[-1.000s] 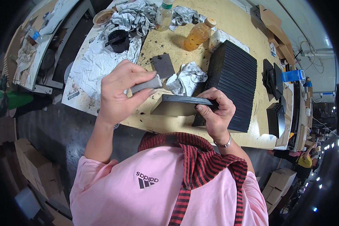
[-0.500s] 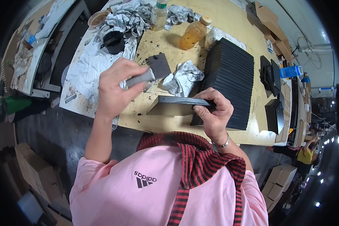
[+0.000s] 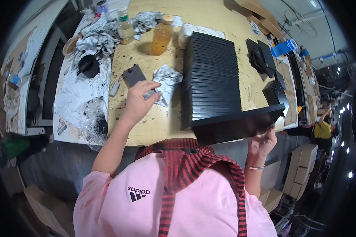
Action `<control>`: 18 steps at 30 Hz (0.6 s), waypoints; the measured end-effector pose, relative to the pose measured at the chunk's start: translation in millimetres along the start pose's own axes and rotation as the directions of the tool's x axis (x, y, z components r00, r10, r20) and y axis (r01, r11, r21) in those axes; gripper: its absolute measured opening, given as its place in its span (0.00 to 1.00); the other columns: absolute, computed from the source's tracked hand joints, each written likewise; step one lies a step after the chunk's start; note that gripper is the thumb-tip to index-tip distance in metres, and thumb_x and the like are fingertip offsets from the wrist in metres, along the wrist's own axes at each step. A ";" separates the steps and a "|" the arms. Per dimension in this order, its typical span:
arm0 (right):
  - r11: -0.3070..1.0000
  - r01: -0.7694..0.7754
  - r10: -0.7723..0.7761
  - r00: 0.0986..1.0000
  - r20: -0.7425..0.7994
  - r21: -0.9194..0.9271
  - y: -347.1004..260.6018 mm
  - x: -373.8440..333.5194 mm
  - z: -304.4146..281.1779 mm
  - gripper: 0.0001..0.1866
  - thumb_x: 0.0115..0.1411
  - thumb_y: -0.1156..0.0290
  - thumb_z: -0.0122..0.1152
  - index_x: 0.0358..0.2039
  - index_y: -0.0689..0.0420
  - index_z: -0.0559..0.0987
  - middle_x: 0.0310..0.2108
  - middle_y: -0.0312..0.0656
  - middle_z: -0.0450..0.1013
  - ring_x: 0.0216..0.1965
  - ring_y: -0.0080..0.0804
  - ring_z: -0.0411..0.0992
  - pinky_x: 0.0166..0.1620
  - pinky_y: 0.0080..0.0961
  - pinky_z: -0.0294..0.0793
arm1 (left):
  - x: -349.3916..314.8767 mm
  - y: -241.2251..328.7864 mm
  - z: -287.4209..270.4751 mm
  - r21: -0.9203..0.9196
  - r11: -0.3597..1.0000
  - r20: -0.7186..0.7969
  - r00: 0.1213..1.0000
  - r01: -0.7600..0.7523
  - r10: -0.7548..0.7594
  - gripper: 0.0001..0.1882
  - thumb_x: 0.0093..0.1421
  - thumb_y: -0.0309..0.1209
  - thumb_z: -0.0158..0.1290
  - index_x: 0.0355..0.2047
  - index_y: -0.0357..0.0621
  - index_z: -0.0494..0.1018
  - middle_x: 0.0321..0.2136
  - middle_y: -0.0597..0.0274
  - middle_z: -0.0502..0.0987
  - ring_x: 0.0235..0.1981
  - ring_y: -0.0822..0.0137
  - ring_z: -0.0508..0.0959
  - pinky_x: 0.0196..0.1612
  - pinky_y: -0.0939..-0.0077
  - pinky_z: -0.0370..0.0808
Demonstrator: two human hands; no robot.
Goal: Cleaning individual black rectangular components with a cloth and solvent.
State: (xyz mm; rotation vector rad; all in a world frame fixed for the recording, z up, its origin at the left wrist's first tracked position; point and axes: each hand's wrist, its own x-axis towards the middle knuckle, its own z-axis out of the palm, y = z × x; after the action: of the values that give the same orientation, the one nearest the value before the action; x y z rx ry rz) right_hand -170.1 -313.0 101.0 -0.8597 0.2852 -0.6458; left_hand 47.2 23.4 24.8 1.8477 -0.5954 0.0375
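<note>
My right hand (image 3: pixel 264 141) grips a long flat black panel (image 3: pixel 235 124) by its right end. The panel is raised at the table's front edge, across the near end of a row of black panels (image 3: pixel 213 75). My left hand (image 3: pixel 140 100) is at a crumpled, stained white rag (image 3: pixel 168 81), with thumb and fingers apart around its near left edge. Just beyond that hand lies a dark flat rectangular piece (image 3: pixel 133 75). Left of the piece, a small grey block (image 3: pixel 114 89) rests on the table.
A dark cup (image 3: pixel 88 66) stands on stained white sheeting at the left. Farther back are a bottle of amber liquid (image 3: pixel 161 37), a clear bottle (image 3: pixel 125 29) and crumpled rags (image 3: pixel 97 37). More black pieces (image 3: pixel 261 57) and a blue bottle (image 3: pixel 283 48) are at the right.
The grey block has left my left hand and lies on the table; that hand has moved to the rag. My right hand has moved right with the panel, now showing its long side.
</note>
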 end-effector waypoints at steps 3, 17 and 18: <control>0.997 -0.002 0.031 0.916 -0.400 0.073 4.1 -25.7 -43.8 0.18 0.68 0.62 0.56 0.52 0.59 0.77 0.54 0.45 0.76 0.58 0.46 0.71 0.64 0.55 0.66 | -6.5 49.4 19.5 -0.285 0.957 0.275 0.961 0.058 0.023 0.17 0.56 0.20 0.55 0.47 0.33 0.78 0.41 0.55 0.82 0.40 0.68 0.80 0.47 0.75 0.76; 0.586 -0.127 0.103 0.991 -0.082 -0.800 65.3 -31.2 -133.2 0.13 0.63 0.79 0.59 0.22 0.60 0.68 0.28 0.28 0.64 0.31 0.15 0.66 0.40 0.21 0.77 | -64.8 77.5 106.3 0.139 0.990 0.584 0.808 -0.011 -0.073 0.20 0.53 0.38 0.67 0.30 0.30 0.76 0.24 0.41 0.78 0.28 0.44 0.80 0.33 0.56 0.77; 0.639 -0.159 0.155 0.985 -0.076 -0.752 68.3 -25.7 -124.3 0.14 0.64 0.79 0.59 0.23 0.58 0.65 0.27 0.29 0.62 0.31 0.15 0.67 0.38 0.22 0.77 | -67.2 75.8 109.3 0.180 0.984 0.586 0.805 -0.015 -0.095 0.19 0.55 0.36 0.65 0.31 0.28 0.75 0.26 0.39 0.78 0.30 0.42 0.80 0.35 0.55 0.77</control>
State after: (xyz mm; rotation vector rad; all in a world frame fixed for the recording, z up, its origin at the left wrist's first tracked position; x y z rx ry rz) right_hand -221.6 -339.9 -30.9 -1.6291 0.6587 -0.3409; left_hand -71.4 -66.7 30.9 2.0440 -1.0115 -0.5582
